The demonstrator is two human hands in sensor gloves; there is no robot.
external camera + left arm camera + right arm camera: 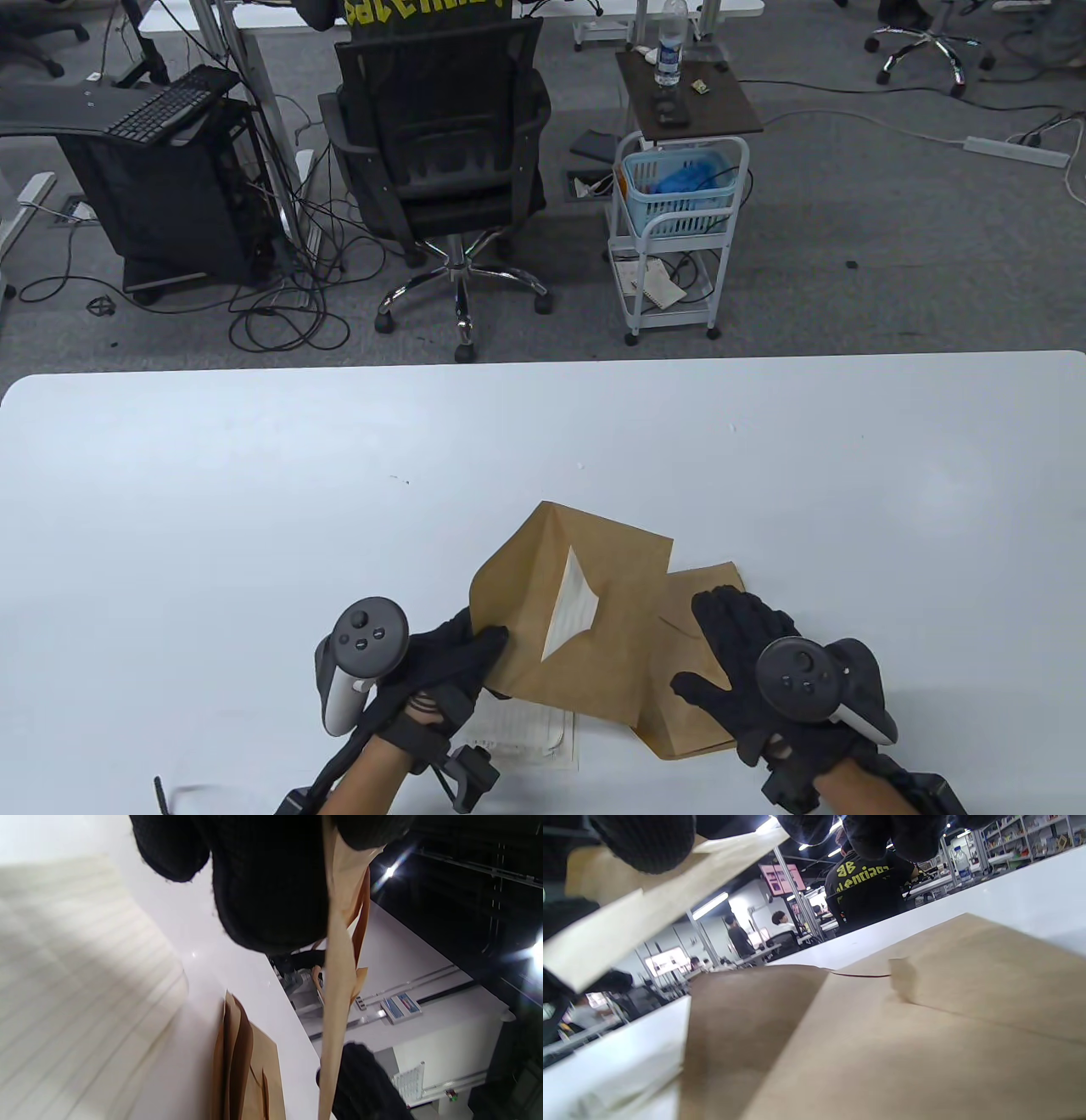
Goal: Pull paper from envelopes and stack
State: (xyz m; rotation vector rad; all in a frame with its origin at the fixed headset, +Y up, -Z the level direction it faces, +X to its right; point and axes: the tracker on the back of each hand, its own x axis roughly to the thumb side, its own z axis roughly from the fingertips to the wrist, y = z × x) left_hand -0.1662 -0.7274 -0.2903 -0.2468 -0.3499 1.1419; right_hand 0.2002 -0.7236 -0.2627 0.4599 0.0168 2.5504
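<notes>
My left hand grips the lower left corner of a brown envelope and holds it tilted up off the white table. Its flap is open and a white lined sheet shows in the opening. In the left wrist view the envelope runs edge-on between my fingers. My right hand is spread over a second brown envelope lying flat, which fills the right wrist view. I cannot tell whether the right hand touches either envelope. A lined sheet lies on the table under my left hand.
Beyond the table's far edge stand a black office chair, a white cart with a blue basket and a desk with a keyboard. Cables lie on the grey floor.
</notes>
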